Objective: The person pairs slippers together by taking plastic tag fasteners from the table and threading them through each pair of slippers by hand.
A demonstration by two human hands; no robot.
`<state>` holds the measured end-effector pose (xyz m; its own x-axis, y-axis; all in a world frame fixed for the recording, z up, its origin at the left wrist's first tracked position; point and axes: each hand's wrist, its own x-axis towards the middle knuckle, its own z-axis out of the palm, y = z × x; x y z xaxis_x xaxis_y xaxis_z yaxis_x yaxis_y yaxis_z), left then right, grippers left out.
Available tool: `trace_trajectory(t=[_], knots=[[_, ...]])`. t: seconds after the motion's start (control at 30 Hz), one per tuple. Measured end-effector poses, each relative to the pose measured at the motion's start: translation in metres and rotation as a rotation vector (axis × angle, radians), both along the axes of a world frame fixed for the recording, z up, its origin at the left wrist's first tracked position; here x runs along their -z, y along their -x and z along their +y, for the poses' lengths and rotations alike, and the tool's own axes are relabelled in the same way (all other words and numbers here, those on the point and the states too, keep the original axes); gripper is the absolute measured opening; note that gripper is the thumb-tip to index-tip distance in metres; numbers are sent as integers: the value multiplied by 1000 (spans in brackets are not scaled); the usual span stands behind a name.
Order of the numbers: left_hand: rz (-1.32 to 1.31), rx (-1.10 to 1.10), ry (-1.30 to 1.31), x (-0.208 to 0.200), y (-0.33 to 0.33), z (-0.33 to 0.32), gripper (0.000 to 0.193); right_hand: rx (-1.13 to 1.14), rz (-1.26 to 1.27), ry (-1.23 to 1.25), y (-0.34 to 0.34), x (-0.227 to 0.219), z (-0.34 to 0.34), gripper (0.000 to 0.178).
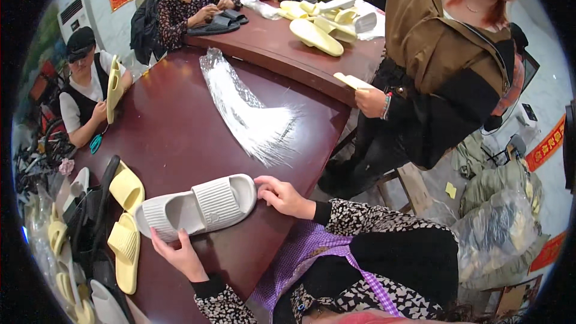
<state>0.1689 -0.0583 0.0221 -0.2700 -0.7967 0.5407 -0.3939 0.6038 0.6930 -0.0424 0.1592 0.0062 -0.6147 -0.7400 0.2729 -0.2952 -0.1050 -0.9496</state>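
Two grey slippers (219, 207) with ribbed straps lie fitted together lengthwise in front of me, over the dark red table. My left hand (180, 258) grips their near edge toward the left end, two fingertips showing against the grey side. At the right end, my right hand (285, 198) is closed with bent fingers against the rounded tip. Just left of the grey slippers lies a pair of yellow slippers (125, 246), one beyond the other. A fanned bundle of clear plastic bags (252, 120) rests farther up the table.
Black slippers (90, 228) and more pairs crowd the left edge. A second table (264, 42) beyond carries a pile of yellow slippers (318, 36). Co-workers sit at the far side; a standing person (444, 66) is close on the right. Stuffed sacks (498, 216) stand right.
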Motion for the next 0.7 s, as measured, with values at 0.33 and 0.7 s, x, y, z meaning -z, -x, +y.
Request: trace_trajectory(t=[0.33,0.7], knots=[[217,150,-188,-52,-1,-3,53,-42,-96,7,2,2,-1,30],[403,1017,62,-272,60,47,86,-83,-177,8,3,4,4,28]])
